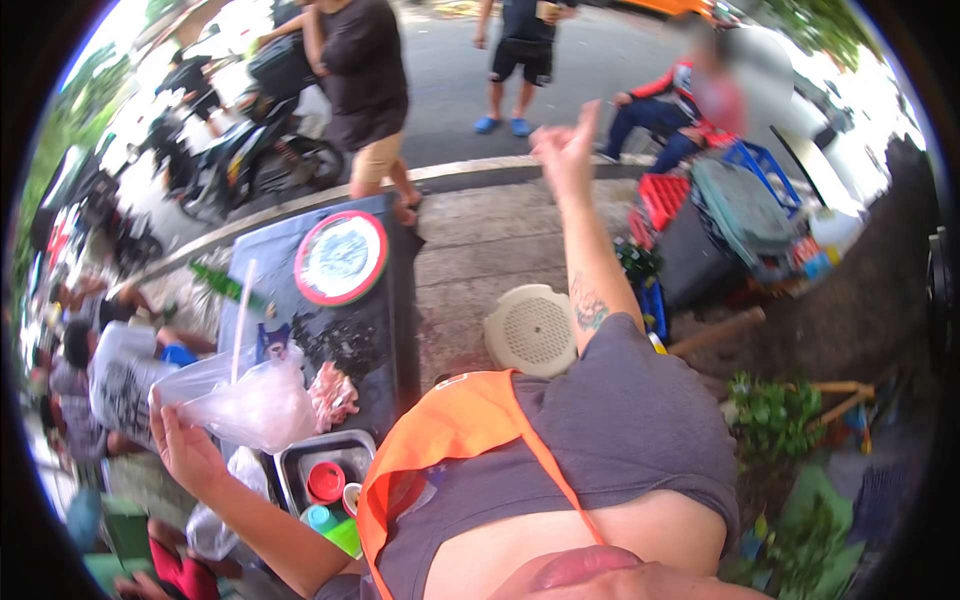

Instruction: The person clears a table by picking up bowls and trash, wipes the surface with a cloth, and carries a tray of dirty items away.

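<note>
My left hand (180,442) is at the lower left, its fingers at the edge of a clear plastic bag (262,405) with pale pinkish contents. A translucent straw (244,322) stands up from the bag. My right hand (566,146) is raised at the upper centre, blurred, a finger extended, with nothing visible in it. Beside the bag lies a crumpled pink and white piece (332,396) on a dark table (397,322). The table also bears a red-rimmed round plate or lid (341,257) and a green bottle (217,281). A metal tray (364,442) holds a red cup (325,481) and other small containers.
A beige plastic stool (531,330) stands beside the table. A person in a dark shirt (364,75) is past the table's far end; another stands on the road. A person in red sits near crates (664,201) at the right. People and motorcycles (255,157) are at the left.
</note>
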{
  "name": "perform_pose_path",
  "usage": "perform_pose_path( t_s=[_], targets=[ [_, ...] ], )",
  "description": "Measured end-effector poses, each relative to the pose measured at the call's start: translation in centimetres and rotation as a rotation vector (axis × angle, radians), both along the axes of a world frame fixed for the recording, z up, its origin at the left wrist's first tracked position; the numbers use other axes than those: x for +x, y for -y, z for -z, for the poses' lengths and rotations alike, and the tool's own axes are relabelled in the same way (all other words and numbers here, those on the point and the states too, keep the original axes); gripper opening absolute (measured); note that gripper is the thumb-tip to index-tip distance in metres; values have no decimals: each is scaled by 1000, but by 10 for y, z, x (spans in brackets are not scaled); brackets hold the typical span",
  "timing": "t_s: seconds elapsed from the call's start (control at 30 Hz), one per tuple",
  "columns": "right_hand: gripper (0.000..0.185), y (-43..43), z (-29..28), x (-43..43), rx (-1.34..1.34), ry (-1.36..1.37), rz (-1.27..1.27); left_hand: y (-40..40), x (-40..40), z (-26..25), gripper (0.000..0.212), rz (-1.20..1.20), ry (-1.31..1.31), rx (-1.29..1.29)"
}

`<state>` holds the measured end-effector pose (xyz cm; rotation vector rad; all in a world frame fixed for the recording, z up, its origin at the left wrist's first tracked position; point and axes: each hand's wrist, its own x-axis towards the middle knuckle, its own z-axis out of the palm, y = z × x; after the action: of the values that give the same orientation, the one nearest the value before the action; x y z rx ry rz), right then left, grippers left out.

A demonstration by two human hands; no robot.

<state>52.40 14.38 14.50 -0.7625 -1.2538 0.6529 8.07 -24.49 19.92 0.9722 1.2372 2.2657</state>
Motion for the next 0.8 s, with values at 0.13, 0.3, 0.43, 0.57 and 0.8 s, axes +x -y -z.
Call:
perform_pose_path(
  t_s=[0.13,0.3,0.43,0.57,0.8],
  targets=[
    [86,29,-87,104,410,-270,423,-37,-23,19,37,-25,174,-78],
    [49,23,-63,121,239,-262,322,-106,-29,42,32,152,289,-14],
    [37,-38,16,59,-275,-88,5,-120,-34,68,25,86,378,-57],
    [29,-55,92,-67,-490,89,-429,-120,-21,107,25,16,399,-230],
    [93,20,186,-260,-262,1094,-1038,-95,6,140,30,-90,407,-462]
  ],
)
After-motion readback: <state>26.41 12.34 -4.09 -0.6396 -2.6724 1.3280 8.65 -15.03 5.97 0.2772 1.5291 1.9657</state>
